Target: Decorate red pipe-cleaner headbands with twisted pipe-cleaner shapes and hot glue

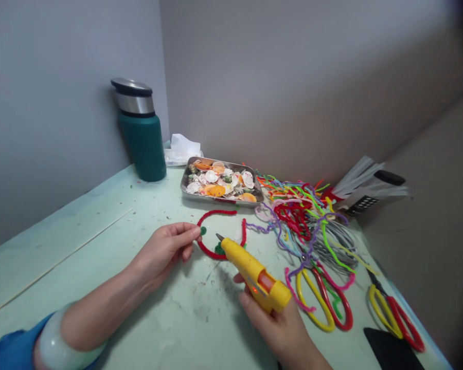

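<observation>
While gripping the yellow glue gun (245, 259) in the right hand (275, 326), pinches the open red pipe-cleaner loop (217, 211) at its left side with the left hand (172, 246), closing thumb and fingertip beside a small green piece (203, 230). Holds the loop just in front of the metal tray (200, 197) of shells (216, 190), with its gap toward the tray. Points the gun's nozzle (219, 237) above the loop's inside, near a second green piece (219, 248) at its front edge. Shares the tabletop (170, 329) with a teal bottle (143, 146) upright left of the tray, white tissues (183, 147) behind its left end, a tangle of colored pipe cleaners (293, 210) to its right, and two pairs of scissors (325, 294) farther right.
</observation>
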Available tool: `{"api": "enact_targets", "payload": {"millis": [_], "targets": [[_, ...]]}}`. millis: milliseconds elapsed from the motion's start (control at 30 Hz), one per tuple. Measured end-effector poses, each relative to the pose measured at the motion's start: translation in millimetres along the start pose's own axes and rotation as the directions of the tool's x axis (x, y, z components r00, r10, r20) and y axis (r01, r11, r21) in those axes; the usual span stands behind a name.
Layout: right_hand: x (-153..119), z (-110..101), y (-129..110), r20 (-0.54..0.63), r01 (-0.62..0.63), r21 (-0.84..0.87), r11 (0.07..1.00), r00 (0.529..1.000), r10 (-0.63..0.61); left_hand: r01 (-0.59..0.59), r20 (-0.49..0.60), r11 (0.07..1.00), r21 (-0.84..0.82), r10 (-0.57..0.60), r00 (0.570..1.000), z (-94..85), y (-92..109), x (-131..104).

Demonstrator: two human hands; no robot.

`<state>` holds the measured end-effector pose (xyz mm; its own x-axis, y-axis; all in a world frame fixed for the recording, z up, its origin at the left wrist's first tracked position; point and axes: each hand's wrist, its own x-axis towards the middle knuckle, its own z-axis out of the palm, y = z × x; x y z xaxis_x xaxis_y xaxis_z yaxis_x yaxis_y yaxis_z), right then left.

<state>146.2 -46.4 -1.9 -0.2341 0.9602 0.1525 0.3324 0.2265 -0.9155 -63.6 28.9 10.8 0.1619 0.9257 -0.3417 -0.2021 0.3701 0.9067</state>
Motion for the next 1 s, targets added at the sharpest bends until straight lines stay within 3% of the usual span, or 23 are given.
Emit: {"api": "enact_targets", "payload": {"millis": [133, 333, 800, 1000], "targets": [[-1.3, 5.8, -0.1, 0.026, 0.049, -0.121, 0.991, 0.999, -0.046, 0.001, 0.013, 1.000, -0.002, -0.001, 1.000, 1.3, 0.5, -0.8], [-0.4, 11.1, 4.3, 0.069, 0.103, -0.166, 0.981, 0.993, -0.092, -0.013, 0.017, 1.000, 0.019, 0.013, 1.000, 1.5, -0.4, -3.6], [-1.5, 13.6, 3.7, -0.001, 0.080, -0.123, 0.989, 0.997, -0.081, 0.006, 0.036, 0.999, 0.046, -0.008, 0.999, 2.6, -0.5, -2.9], [-2.8, 14.4, 2.1, 0.041, 0.108, -0.132, 0.985, 0.994, -0.103, 0.007, 0.050, 0.998, 0.058, -0.010, 0.999, 6.4, -1.9, -5.8]]}}
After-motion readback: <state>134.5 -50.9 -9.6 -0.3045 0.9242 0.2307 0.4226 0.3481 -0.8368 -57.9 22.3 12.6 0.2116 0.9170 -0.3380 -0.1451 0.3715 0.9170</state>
